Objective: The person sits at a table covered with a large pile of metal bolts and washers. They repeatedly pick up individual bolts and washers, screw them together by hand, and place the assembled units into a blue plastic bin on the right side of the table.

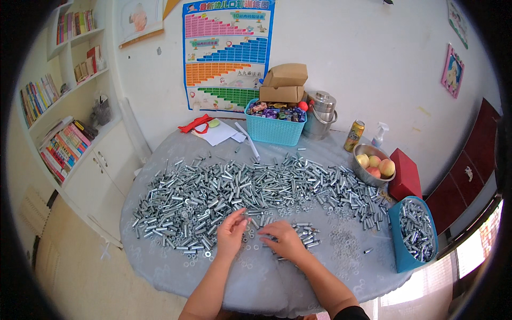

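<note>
A wide heap of small silvery metal cylinders [229,184], like anchor bolt sleeves, spreads over the grey-covered table, with small ring washers [346,242] scattered among and beside them. My left hand [231,233] is raised at the heap's near edge, its thumb and fingertips closed together; whatever is between them is too small to make out. Just to its right, my right hand [284,240] reaches leftward, palm down, thumb and fingers apart, with nothing visible in them. A smaller group of cylinders [308,234] lies beside the right hand, partly hidden by it.
At the right edge stands a blue bin [397,234] full of metal cylinders. A steel bowl of peaches [368,178], a red box [405,175], a drink can [354,135] and a spray bottle [380,135] are behind it. A turquoise basket [274,130] and a metal pot [320,114] stand at the back.
</note>
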The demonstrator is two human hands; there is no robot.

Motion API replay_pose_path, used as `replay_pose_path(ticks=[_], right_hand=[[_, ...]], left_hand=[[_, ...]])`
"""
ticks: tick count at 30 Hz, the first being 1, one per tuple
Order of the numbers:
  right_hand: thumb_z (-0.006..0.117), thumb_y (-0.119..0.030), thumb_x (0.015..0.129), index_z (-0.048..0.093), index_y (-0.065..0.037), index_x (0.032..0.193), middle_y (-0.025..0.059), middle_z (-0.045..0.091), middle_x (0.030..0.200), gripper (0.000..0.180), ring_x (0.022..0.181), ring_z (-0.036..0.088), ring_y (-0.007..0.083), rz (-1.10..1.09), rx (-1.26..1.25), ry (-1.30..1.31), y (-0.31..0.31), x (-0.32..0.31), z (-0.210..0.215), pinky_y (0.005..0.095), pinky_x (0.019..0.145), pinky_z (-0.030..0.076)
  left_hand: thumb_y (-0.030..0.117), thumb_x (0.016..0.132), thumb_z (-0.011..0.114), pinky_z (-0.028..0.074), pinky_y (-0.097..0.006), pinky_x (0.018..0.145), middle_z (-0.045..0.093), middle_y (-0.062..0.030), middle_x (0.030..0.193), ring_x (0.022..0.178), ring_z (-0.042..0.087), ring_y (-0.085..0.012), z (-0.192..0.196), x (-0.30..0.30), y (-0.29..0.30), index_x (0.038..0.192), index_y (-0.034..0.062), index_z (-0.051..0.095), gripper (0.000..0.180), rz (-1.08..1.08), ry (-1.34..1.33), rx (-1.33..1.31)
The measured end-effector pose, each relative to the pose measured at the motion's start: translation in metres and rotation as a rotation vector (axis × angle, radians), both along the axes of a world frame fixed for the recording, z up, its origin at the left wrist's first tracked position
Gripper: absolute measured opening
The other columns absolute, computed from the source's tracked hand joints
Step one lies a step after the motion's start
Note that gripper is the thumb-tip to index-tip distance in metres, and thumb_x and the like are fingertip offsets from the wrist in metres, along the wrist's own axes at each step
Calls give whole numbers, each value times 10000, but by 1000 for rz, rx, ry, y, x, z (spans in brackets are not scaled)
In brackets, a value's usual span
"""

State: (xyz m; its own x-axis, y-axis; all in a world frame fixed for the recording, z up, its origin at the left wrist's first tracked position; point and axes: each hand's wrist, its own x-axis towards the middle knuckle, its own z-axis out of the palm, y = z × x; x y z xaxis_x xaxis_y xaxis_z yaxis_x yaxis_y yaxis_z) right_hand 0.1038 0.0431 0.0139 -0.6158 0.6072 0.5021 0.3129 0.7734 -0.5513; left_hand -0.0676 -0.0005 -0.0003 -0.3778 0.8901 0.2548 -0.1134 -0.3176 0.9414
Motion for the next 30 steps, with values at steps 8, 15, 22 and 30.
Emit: replay_pose_path(ticks=[8,15,22,30], right_hand=[[701,-155,631,607,-96,729,33,565,811,148,864,522,237,12,63,-228,-12,-12,-8,355,774,381],[692,-131,637,581,-91,722,56,574,743,146,762,548,246,29,58,-166,-13,-13,-5,367,718,403],[695,-80,722,606,-47,815,28,609,763,133,716,548,115,-117,-576,338,-14,-11,1,248,668,437],[690,-74,744,608,-32,829,7,609,807,125,753,540,80,-69,-723,465,-8,-9,-9,224,705,441]], left_hand=[[-3,824,530,442,-202,644,629,-101,921,665,514,-69,8,-12,-3,1228,22,457,411,29,-157,-21],[1,827,538,485,-225,628,640,-118,894,663,572,-101,1,-10,-3,1164,6,490,340,-50,-153,-53],[29,818,575,522,-281,616,629,-120,818,655,604,-152,3,-3,-5,990,1,524,181,-67,-314,-169],[33,808,588,540,-319,633,602,-129,813,675,610,-186,5,1,-7,986,-29,501,207,-159,-477,-272]])
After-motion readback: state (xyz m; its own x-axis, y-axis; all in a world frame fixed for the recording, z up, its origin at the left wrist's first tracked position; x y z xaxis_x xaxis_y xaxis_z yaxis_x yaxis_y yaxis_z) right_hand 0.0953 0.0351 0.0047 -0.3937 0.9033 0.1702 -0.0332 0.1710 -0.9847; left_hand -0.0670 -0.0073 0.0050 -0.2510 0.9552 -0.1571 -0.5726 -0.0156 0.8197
